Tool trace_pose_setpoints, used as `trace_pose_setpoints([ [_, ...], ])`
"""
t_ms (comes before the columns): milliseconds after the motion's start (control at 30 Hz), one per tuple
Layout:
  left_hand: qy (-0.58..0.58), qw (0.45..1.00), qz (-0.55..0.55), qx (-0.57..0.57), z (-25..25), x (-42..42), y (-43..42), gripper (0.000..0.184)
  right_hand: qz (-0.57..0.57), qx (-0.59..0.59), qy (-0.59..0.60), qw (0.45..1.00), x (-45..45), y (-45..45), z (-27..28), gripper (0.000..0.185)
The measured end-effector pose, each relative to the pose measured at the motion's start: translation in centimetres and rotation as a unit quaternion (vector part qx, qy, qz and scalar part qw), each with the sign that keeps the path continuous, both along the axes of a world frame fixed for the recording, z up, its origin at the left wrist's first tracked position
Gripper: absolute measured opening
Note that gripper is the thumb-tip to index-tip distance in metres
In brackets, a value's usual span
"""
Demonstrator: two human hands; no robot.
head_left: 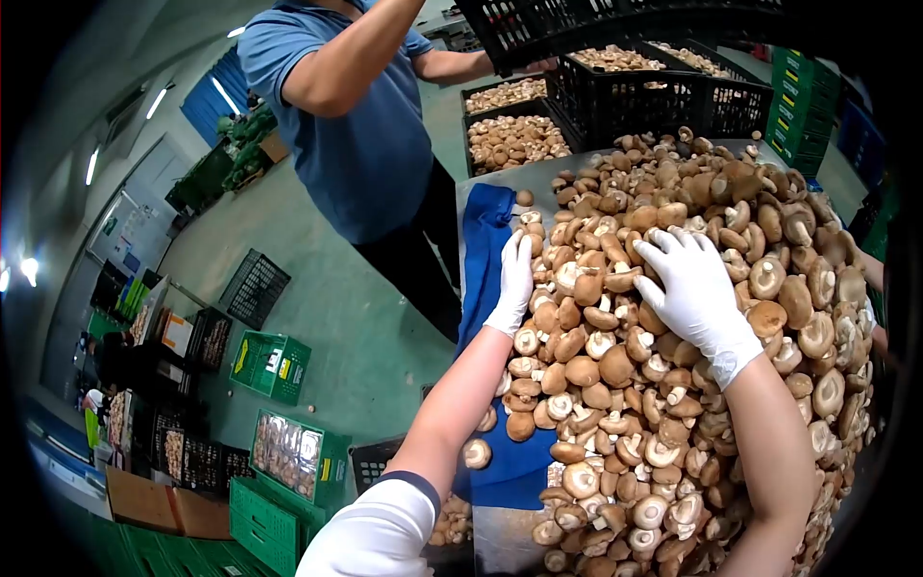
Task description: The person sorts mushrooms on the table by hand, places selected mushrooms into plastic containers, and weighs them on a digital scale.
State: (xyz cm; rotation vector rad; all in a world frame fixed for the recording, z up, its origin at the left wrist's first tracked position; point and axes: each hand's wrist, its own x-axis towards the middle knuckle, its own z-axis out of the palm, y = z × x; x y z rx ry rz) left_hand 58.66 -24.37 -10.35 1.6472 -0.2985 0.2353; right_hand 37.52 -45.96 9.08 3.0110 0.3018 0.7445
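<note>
A large heap of brown mushrooms (615, 365) covers a metal table (505, 529) with a blue cloth (486, 231) along its left side. My left hand (514, 279), in a white glove, rests at the heap's left edge beside the cloth; its fingers point away from me, and whether they hold a mushroom is hidden. Spread over the middle of the heap is my right hand (694, 288), also gloved in white, fingers apart and touching the mushroom caps, with nothing gripped.
Across the table's far left corner stands a person in a blue shirt (361, 163), holding a black crate (538, 29). More black crates of mushrooms (630, 101) stand beyond the heap. Green crates (272, 365) sit on the floor at left; others are stacked (801, 111) at back right.
</note>
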Motion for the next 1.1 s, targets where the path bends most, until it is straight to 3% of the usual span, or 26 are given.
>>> trace_pose_setpoints([
  [200, -0.048, 0.999, -0.02, -0.002, -0.2, -0.1, -0.1, 0.047, -0.001, -0.003, 0.004, 1.0, 0.0, 0.2, 0.1, 0.043],
  [333, -0.001, 0.999, -0.014, -0.047, -0.3, 0.1, -0.3, 0.053, -0.007, 0.002, 0.016, 1.0, 0.0, 0.4, 0.3, 0.043],
  [567, 0.001, 1.0, 0.002, 0.007, 1.1, -1.1, -0.2, 0.055, -0.007, -0.004, 0.028, 1.0, -0.1, 0.6, 0.8, 0.042],
  [833, 0.038, 0.999, -0.016, -0.016, 2.3, -1.8, -0.2, 0.061, -0.011, -0.028, 0.024, 0.999, -0.1, 1.2, 1.0, 0.039],
  [1100, 0.014, 0.999, 0.002, -0.05, 2.8, -2.0, -0.4, 0.053, 0.01, -0.008, -0.002, 1.0, -0.1, 1.7, 1.8, 0.03],
])
